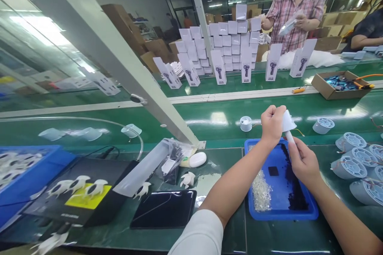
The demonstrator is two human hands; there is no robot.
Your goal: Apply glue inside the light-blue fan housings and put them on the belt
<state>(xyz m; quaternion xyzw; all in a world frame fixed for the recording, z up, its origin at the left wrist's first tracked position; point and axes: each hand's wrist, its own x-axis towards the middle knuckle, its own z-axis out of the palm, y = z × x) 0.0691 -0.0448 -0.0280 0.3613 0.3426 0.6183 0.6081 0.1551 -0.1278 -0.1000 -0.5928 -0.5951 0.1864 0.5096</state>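
My left hand is closed around the head of a small white handheld fan part, held above a blue tray. My right hand pinches the part's white handle from below. The tray holds a pile of small clear pieces on its left, a heap of small dark pieces on its right and a black square between them.
Round white fan housings lie at the right, with others on the green belt. White boxes are stacked at the back near a person in a plaid shirt. A dark flat tablet, black box and blue bin sit left.
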